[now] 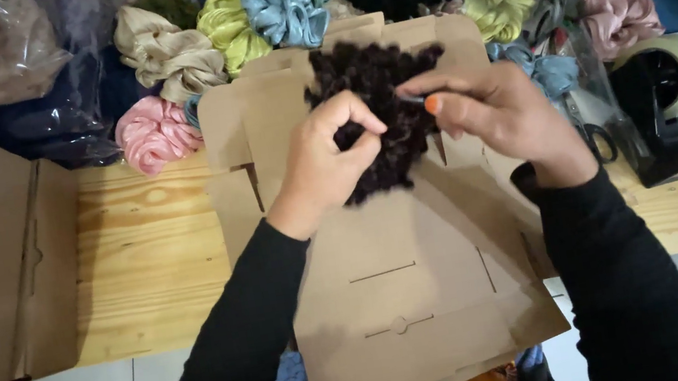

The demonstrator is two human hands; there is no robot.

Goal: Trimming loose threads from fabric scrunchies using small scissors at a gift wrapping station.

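- Dark brown scrunchie (385,111): held over the flat cardboard box blank (413,315), at centre.
- Left hand (333,155): closed, pinching the scrunchie.
- Right hand (495,116): closed, gripping its 2 o'clock edge.
- Satin scrunchies (231,26): 11 o'clock.
- Tape dispenser (662,112): 3 o'clock.

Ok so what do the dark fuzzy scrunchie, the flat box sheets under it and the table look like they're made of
The dark scrunchie, held by the left hand and right hand, looks like a plush, curly fabric: matte, nubbly, deep brown. The flat box sheets seem to be plain brown cardboard, unprinted, with die-cut slots and folds. The table looks like pale wood, with visible grain and knots, possibly pine.
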